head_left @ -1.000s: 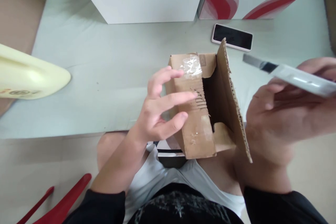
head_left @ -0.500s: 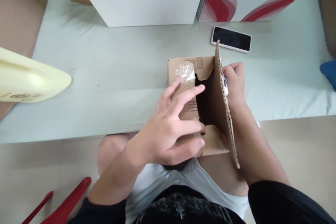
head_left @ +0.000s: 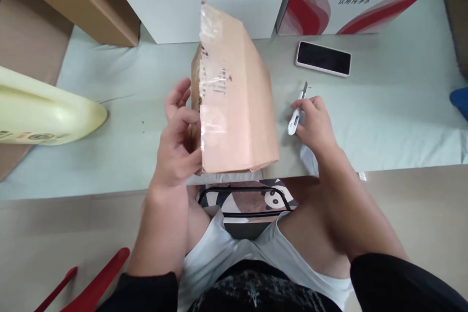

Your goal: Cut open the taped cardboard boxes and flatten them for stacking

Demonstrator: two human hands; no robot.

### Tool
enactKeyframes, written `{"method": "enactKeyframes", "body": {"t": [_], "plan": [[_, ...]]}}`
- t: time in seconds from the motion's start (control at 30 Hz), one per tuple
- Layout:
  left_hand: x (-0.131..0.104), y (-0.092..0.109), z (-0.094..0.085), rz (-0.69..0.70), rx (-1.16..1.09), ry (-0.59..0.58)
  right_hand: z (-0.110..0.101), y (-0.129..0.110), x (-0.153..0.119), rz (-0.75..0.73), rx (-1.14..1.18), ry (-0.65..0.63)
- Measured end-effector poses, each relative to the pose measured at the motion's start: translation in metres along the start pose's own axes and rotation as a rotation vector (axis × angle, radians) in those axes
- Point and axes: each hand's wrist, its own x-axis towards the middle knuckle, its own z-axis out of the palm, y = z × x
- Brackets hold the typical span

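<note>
A brown cardboard box [head_left: 237, 102] is tilted on the pale green cloth, its taped, torn flap edge facing left. My left hand [head_left: 179, 131] grips the box at that left edge, with some fingers hidden behind the flap. To the right of the box, my right hand [head_left: 314, 124] holds a white utility knife [head_left: 294, 119] between thumb and fingers, its blade pointing up and away. The knife is apart from the box. The inside of the box is hidden from view.
A phone [head_left: 323, 58] lies beyond my right hand. Behind stand a white box [head_left: 215, 0], a red-and-white carton [head_left: 351, 5] and a brown carton [head_left: 98, 5]. A pale yellow object [head_left: 47, 112] is at left, with a blue one [head_left: 459, 102] at far right.
The box has turned and tilted up to the left, so its opening no longer shows. My left hand has moved to its left edge. My right hand is now apart from it, the knife in full view.
</note>
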Motion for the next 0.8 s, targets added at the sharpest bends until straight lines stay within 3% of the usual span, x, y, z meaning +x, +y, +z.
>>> {"method": "enactKeyframes", "body": {"t": [0.13, 0.27, 0.37, 0.5, 0.57, 0.8], "plan": [[0.005, -0.006, 0.004, -0.005, -0.176, 0.153, 0.004, 0.001, 0.001, -0.01, 0.068, -0.082], [0.009, 0.0, 0.007, -0.118, -0.381, 0.411, 0.005, 0.004, -0.001, -0.053, 0.118, -0.06], [0.008, 0.002, 0.008, -0.187, -0.323, 0.49, 0.002, -0.002, -0.005, -0.161, 0.144, -0.089], [0.007, -0.005, 0.011, -0.239, -0.179, 0.615, -0.004, -0.017, -0.009, -0.336, 0.332, -0.287], [0.008, -0.008, 0.012, -0.299, -0.157, 0.623, -0.005, -0.023, -0.011, -0.322, 0.436, -0.307], [0.011, -0.009, 0.014, -0.517, -0.182, 0.492, 0.007, -0.019, -0.018, -0.121, 0.721, -0.128]]}}
